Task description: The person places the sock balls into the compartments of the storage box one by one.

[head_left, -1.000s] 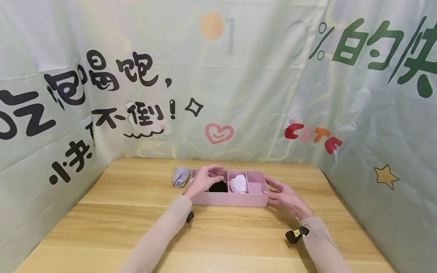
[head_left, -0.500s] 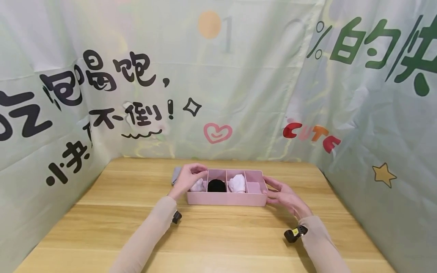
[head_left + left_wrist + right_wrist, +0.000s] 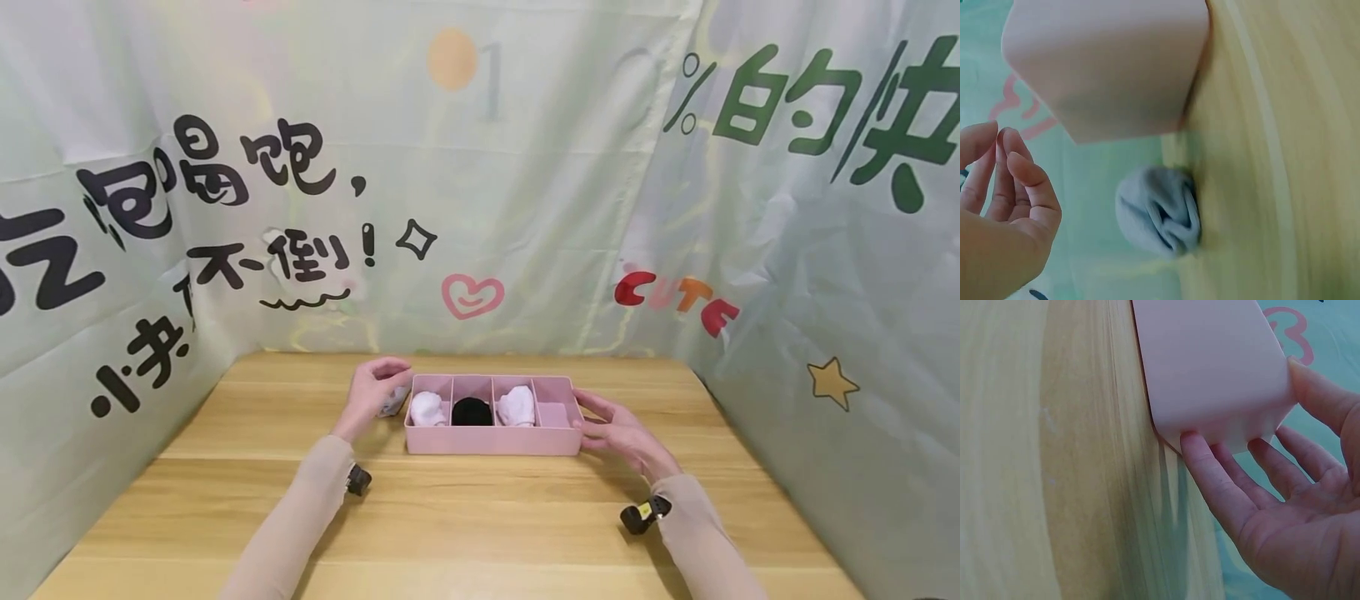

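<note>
A pink divided box lies lengthwise on the table. From left to right, its compartments hold a white balled sock, a black bundle and another white balled sock; the rightmost one shows a bare floor. Just left of the box sits a grey balled-up sock, partly hidden by the fingers in the head view. My left hand hovers above it with loosely bent fingers, holding nothing. My right hand touches the box's right end, fingers extended against the wall and fingertips spread.
The wooden table stretches in front of the box. Printed cloth walls enclose it at the back and both sides. A small black wrist camera sits at the left sleeve, another camera at the right.
My left hand has moved left from over the box's compartments to above the grey sock, uncovering the white sock in the leftmost compartment. My right hand stays at the box's right end.
</note>
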{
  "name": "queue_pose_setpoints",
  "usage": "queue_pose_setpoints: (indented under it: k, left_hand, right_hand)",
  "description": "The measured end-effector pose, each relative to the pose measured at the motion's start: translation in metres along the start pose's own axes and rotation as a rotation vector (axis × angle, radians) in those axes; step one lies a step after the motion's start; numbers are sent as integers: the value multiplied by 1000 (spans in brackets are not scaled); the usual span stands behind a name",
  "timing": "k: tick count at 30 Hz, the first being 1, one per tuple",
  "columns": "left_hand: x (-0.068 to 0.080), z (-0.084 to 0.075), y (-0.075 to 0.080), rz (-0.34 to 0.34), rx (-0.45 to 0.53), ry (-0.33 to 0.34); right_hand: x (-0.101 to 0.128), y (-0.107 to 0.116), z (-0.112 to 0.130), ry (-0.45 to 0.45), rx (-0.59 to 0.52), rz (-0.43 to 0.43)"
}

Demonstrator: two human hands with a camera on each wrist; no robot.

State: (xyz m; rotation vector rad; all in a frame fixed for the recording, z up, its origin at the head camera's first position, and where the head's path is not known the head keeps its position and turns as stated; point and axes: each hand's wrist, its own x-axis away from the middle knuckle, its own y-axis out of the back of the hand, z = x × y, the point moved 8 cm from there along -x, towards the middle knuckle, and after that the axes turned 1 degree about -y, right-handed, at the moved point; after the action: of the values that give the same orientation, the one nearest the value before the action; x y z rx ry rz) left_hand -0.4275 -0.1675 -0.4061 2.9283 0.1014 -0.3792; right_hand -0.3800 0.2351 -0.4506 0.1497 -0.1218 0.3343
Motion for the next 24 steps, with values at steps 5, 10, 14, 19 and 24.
queue_pose_setpoints:
  k: [5, 10, 14, 19, 24]
  left_hand:
    - [0, 12, 14, -11, -6, 50]
    - [3, 22, 23, -2, -4, 136]
    - [1, 26, 28, 18, -11, 168]
    - [-7, 27, 26, 73, -37, 139]
    - [-10, 35, 26, 75, -57, 188]
  right_hand:
    - [-2, 2, -2, 7, -10, -4]
    - [-2, 2, -3, 1, -12, 9]
    - [-3, 0, -2, 4, -16, 13]
    - [-4, 3, -1, 12, -18, -2]
    - [-3, 2, -2, 6, -16, 10]
